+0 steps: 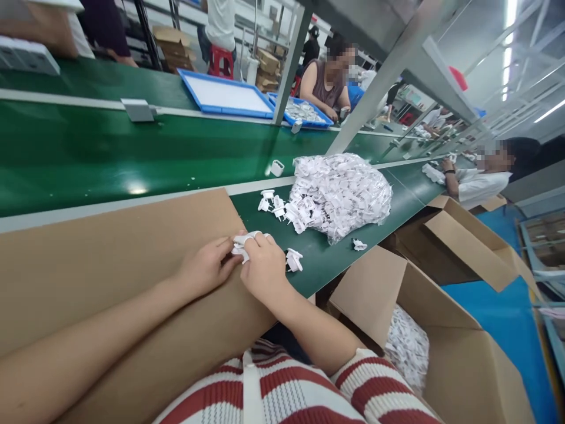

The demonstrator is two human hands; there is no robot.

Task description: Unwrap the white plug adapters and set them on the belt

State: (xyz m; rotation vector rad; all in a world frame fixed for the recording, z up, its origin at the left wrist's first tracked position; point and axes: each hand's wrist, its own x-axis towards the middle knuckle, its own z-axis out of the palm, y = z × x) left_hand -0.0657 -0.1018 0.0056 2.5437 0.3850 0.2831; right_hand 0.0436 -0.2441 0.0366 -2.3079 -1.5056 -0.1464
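Note:
Both my hands meet over a cardboard sheet [110,241] on the bench. Between them is a white plastic part [241,242], partly covered by fingers. My left hand [207,265] pinches it from the left, while my right hand [265,265] grips it from the other side. Just right of my right hand lies a loose white plug piece [293,260] on the green surface. Beyond it, a clear plastic bag [339,194] full of similar white pieces lies with several spilling from its mouth.
A green conveyor belt [88,153] runs past the bench, carrying a white housing [277,168] and a white box-shaped part [138,110]. Blue trays [227,111] stand across it. An open carton [468,359] with bagged pieces is at my right. Co-workers sit farther along.

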